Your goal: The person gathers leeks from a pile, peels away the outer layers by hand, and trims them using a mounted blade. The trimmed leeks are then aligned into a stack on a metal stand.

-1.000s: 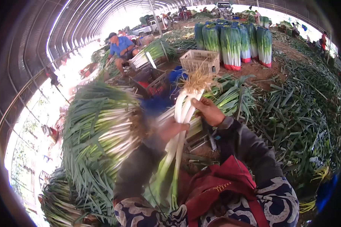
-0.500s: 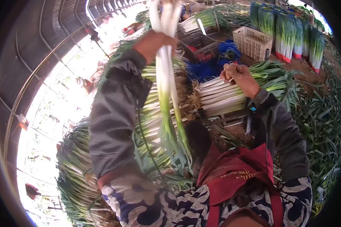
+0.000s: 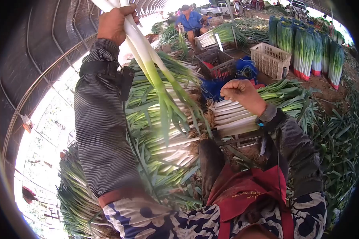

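My left hand [image 3: 115,24] is raised at the upper left, closed around the white stems of a few leeks [image 3: 151,65]. Their green leaves hang down to the right, over a broad pile of leeks [image 3: 175,149]. My right hand [image 3: 243,95] is closed in a pinch, and whatever its fingertips may hold is too small to make out. Just below it lies a stack of trimmed leeks [image 3: 233,119], roots to the left and leaves to the right, on a low frame [image 3: 243,140].
Behind the stack are blue netting [image 3: 213,88], a dark crate [image 3: 215,63] and a beige crate [image 3: 270,59]. Bagged leek bundles [image 3: 303,51] stand at the right. A person in blue [image 3: 191,23] sits at the back. Loose leaves [image 3: 339,151] cover the ground on the right.
My left hand has swung to the left with the leeks, which now hang slanted. My right hand has shifted slightly down and left. The view has tilted up, showing the seated person.
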A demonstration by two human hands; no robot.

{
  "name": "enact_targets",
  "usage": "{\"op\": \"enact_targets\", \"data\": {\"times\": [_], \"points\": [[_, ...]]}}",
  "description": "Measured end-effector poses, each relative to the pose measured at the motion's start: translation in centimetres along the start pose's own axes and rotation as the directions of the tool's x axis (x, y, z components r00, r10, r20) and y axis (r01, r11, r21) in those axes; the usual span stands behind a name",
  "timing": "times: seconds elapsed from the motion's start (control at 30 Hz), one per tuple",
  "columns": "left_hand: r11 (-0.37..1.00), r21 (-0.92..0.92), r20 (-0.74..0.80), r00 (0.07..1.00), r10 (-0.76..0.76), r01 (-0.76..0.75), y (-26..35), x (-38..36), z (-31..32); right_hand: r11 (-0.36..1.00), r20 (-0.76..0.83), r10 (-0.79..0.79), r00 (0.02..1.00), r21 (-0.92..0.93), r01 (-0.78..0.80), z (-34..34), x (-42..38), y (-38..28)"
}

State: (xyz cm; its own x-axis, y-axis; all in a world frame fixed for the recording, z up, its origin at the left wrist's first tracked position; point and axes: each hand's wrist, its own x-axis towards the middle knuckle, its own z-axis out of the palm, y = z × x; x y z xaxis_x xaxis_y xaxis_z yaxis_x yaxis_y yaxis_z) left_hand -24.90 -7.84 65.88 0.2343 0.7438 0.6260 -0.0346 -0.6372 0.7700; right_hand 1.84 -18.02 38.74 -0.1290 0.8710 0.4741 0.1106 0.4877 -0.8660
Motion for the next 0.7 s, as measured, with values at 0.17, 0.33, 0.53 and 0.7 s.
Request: {"op": "enact_targets", "data": {"times": [0.17, 0.33, 0.53, 0.7], "points": [[0.994, -0.111, -0.037, 0.999, 0.003, -0.007, 0.6, -0.1, 2.5, 0.997, -0.096, -0.061, 0.994, 0.046, 0.065, 0.2, 0.6, 1.8], [0.95, -0.312, 0.42, 0.896, 0.146, -0.008, 0.0, 0.9, 3.7, 0.969, -0.155, -0.242, 0.958, -0.096, 0.229, -1.6, 1.9, -0.4], [0.906, -0.413, 0.63, 0.747, 0.211, 0.092, -0.4, -0.3, 8.2, 0.982, 0.042, -0.187, 0.981, 0.021, 0.186, -1.1, 2.7, -4.2], [0.905, -0.423, 0.679, 0.68, 0.276, 0.054, 0.0, -0.8, 10.4, 0.966, -0.119, -0.038, 0.992, 0.251, 0.067, -0.5, 2.0, -3.1]]}}
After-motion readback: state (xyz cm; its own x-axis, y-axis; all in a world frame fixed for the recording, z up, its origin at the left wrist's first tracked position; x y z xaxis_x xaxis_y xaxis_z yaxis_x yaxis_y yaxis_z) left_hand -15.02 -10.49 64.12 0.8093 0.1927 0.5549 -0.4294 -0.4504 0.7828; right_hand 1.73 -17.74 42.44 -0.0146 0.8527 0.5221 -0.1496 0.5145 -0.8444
